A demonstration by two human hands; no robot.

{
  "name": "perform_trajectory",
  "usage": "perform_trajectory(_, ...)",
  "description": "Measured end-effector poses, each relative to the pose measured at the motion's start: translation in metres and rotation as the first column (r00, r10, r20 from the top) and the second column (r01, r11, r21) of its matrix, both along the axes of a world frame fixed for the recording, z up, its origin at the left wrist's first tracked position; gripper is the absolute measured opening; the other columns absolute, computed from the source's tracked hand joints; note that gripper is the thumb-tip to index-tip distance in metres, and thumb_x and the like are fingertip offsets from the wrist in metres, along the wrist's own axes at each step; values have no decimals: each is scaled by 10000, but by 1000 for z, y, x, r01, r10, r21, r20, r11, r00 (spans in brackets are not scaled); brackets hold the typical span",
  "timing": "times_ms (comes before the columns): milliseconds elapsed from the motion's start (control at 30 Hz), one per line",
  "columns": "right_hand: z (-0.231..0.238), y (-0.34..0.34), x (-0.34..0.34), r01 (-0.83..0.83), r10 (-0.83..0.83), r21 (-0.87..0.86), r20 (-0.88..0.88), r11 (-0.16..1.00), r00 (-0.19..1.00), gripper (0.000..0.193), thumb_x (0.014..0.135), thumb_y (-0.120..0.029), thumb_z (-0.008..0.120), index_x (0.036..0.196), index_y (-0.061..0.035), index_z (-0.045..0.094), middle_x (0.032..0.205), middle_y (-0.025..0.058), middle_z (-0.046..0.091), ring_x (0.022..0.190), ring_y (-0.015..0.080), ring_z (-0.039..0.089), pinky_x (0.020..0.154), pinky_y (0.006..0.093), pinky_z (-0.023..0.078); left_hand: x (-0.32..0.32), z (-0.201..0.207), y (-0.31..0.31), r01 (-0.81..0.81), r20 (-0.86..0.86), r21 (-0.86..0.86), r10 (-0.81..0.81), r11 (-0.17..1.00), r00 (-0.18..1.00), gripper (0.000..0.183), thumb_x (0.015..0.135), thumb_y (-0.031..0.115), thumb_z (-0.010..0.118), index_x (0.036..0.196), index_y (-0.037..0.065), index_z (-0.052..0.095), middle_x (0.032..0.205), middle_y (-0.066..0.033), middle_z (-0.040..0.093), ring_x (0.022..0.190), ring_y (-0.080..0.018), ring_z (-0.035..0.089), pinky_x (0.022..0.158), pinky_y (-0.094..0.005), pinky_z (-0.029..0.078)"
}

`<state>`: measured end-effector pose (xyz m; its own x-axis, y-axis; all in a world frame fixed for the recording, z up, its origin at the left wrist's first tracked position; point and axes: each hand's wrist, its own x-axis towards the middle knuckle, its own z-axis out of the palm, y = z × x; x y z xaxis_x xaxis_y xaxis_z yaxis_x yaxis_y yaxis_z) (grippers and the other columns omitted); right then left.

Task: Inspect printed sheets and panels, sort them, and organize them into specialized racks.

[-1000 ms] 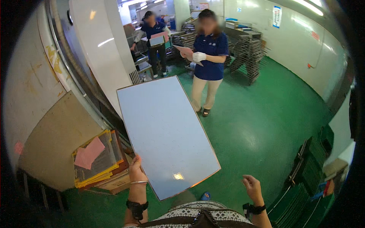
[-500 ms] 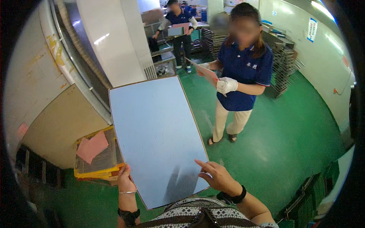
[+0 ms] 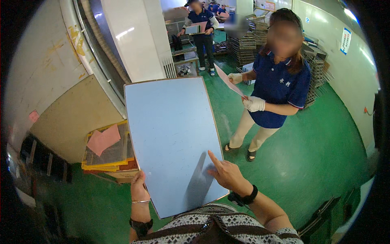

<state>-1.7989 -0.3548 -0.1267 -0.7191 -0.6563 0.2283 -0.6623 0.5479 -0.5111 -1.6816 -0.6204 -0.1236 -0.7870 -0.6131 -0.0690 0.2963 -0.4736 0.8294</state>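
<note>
Panel: here it is, the big pale blue panel (image 3: 170, 126) with its thin brownish rim, held out in front of the person's body above the green floor (image 3: 280, 175), small dark specks dotting its face
Left hand: the left hand (image 3: 139, 188) pinches the panel's left edge near the lower corner, thumb in front, fingers hidden behind
Right hand: and there's the right hand (image 3: 228, 175) over the lower right part, index finger stretched out, the others curled, gripping nothing; whether the fingertip touches, cannot tell
Dark patch: a shadow (image 3: 196, 185) or reflection falls beside it
Co-worker: beyond the panel, to the right, a co-worker (image 3: 280, 83) in navy, white gloves (image 3: 255, 104), both hands on a pink sheet (image 3: 228, 80)
Frames: low on the left, stacked yellow-edged frames (image 3: 94, 160), pink papers (image 3: 105, 140) on top
</note>
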Motion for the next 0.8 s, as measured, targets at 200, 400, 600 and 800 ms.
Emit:
perform_trajectory(200,-13,-16,-8,-154,151,38,70,987,986,628,796,-224,550,1335,-151,238,737,132,586,686,303,577,560,387,463,-10,-4,2,23,78,-80,-17,997,997,156,830,132,562,888,-7,606,844,-47,611,770,-139,575,703,-266,468)
perform_trajectory(400,-41,-14,-13,-514,508,-28,210,857,835,614,818,-221,521,1347,-255,210,779,145,577,686,323,578,571,392,480,-62,-2,12,47,100,-34,-43,998,994,203,832,165,568,928,-9,605,855,-45,611,758,-132,570,691,-262,467)
perform_trajectory(600,-44,-4,-82,-284,265,15,317,959,910,645,795,-211,577,1344,-197,240,858,136,600,716,312,582,596,366,467,-144,-36,-24,87,144,-45,-80,995,986,212,834,184,566,904,-12,606,859,-50,613,757,-130,571,666,-260,469)
perform_trajectory(800,-55,0,-141,77,1,-124,537,989,844,603,789,-104,586,1321,-110,302,735,112,579,622,224,553,590,323,443,-248,-48,-62,191,168,23,-192,981,967,186,845,175,550,869,-2,601,813,-44,609,717,-133,566,646,-263,466)
